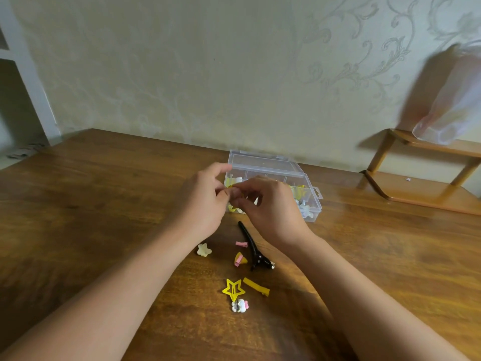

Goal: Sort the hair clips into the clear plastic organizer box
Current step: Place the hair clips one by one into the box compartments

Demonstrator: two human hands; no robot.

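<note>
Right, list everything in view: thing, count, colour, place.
organizer box: 1, clear, open, mid-table, clips inside
black alligator clip: 1, in front of box
pink clip: 1, left of black clip
yellow-pink clip: 1, below it
cream star clip: 1, further left
yellow star clip: 1, nearest group
yellow bar clip: 1, beside star
white-pink clip: 1, nearest
table: 1, brown wood
wooden shelf: 1, right
left hand, right hand: pinching something small over box

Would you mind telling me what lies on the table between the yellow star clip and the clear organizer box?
In the head view, a yellow-and-pink clip, a small pink clip and the long black clip lie between the yellow star clip and the organizer box.
</note>
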